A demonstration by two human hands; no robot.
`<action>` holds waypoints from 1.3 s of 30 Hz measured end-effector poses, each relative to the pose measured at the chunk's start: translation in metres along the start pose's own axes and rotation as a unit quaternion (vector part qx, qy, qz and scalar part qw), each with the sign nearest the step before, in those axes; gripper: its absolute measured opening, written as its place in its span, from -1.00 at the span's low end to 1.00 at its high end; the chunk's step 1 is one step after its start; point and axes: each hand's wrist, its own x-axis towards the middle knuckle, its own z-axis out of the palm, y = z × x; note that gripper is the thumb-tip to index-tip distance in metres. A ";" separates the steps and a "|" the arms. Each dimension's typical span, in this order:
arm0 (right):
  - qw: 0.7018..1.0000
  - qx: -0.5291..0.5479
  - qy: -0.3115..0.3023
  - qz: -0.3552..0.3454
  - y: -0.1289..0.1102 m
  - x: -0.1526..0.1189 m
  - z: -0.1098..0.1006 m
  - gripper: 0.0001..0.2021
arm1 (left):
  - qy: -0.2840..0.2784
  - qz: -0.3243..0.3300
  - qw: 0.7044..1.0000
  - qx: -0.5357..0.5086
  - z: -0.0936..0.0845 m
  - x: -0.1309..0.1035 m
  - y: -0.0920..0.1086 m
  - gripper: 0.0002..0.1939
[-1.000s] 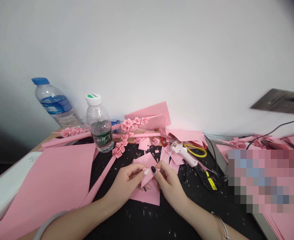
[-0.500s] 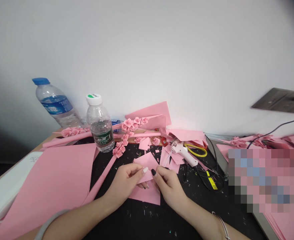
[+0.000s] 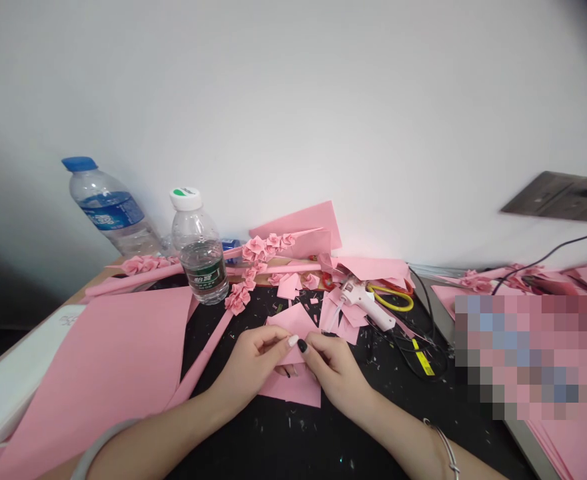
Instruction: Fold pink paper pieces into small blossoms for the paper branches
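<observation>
My left hand (image 3: 250,360) and my right hand (image 3: 336,370) meet over the black mat, thumbs almost touching. Both are closed in a pinch on a small pink paper piece (image 3: 293,323), held between thumbs and fingers. Below them a pink paper square (image 3: 293,388) shows, partly covered by the fingers. Just behind and to the right stands a white glue gun (image 3: 368,303), its nozzle pointing left over pink scraps. A pink paper stem with folded flowers (image 3: 238,298) slants down to the left of my left hand.
Two bottles, one blue-capped (image 3: 110,210) and one white-capped (image 3: 200,250), are at the back left. Large pink sheets (image 3: 118,353) and a white device (image 3: 18,380) lie left. Cables, a yellow-handled tool (image 3: 396,301) and more pink paper (image 3: 580,433) are on the right.
The right thumb has shifted slightly left, closer to the left thumb. Both hands keep their grip on the paper.
</observation>
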 end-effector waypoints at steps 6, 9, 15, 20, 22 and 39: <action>1.000 -0.020 -0.012 -0.008 0.000 -0.002 0.001 -0.67 | -0.005 -0.004 1.000 0.011 0.002 -0.002 0.000 -0.77; 0.999 -0.037 0.005 -0.001 0.001 -0.003 0.002 -0.64 | 0.010 -0.003 0.999 0.041 0.002 -0.001 -0.001 -0.74; 0.998 -0.048 0.033 0.004 0.005 -0.002 0.003 -0.64 | -0.018 0.011 0.999 0.034 -0.002 0.005 -0.006 -0.79; 0.997 -0.054 0.048 -0.007 0.003 -0.004 0.002 -0.67 | -0.035 0.001 0.999 0.009 -0.003 0.006 -0.005 -0.86; 0.997 -0.054 0.049 -0.010 0.002 -0.004 0.002 -0.68 | -0.034 -0.005 0.999 0.005 -0.002 0.006 -0.003 -0.85; 0.974 0.225 0.002 0.040 0.002 -0.003 -0.003 -0.66 | -0.073 -0.045 0.988 -0.132 -0.007 0.006 -0.001 -0.86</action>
